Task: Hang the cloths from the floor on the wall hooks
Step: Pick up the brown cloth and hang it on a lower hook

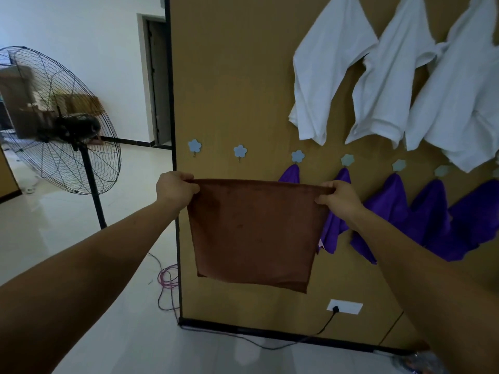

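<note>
A brown cloth (pixel 253 233) hangs spread flat in front of the tan wall panel (pixel 229 76). My left hand (pixel 174 188) pinches its top left corner and my right hand (pixel 339 198) pinches its top right corner. Just above the cloth, two blue flower-shaped hooks (pixel 194 146) (pixel 240 151) carry nothing. Further right, several more flower hooks (pixel 297 156) each hold a purple cloth (pixel 388 209). The brown cloth covers part of the leftmost purple cloths.
Three white shirts (pixel 332 76) hang high on the panel. A large black standing fan (pixel 62 122) is to the left on the glossy floor. Purple cable (pixel 166 276) coils by the panel's edge. A wall socket (pixel 344 306) with a black cord sits low on the panel.
</note>
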Action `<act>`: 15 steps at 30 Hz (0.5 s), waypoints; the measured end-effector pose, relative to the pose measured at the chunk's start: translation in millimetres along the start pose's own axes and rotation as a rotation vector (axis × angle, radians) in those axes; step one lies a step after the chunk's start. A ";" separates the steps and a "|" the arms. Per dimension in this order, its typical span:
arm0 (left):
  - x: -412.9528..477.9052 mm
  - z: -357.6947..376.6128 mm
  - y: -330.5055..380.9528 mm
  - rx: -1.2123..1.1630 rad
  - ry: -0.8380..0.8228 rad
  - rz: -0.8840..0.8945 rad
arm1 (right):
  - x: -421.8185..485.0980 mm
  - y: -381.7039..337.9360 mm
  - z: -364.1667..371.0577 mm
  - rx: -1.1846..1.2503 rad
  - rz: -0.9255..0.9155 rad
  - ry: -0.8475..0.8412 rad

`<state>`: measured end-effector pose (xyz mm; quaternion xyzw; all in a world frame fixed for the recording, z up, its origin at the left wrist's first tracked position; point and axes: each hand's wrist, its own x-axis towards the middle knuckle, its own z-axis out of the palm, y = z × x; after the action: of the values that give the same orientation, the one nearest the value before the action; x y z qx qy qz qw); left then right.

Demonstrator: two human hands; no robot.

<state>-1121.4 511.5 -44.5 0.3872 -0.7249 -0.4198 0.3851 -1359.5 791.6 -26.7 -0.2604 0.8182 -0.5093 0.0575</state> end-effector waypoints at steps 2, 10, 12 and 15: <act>2.2 -4.2 -3.0 0.084 0.014 0.063 | 0.0 -0.7 5.4 -0.060 -0.008 0.041; 13.5 -7.4 -15.1 0.215 0.065 0.205 | -0.4 -3.3 18.7 -0.224 -0.037 0.126; 18.5 -5.5 -16.7 0.254 0.084 0.248 | -1.9 -5.3 22.2 -0.269 -0.065 0.153; 20.8 -2.3 -23.6 0.228 0.184 0.431 | -2.0 -1.6 29.4 -0.231 -0.166 0.263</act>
<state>-1122.1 484.2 -60.2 0.3012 -0.7952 -0.2067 0.4839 -1346.6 768.3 -39.6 -0.2631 0.8473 -0.4448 -0.1225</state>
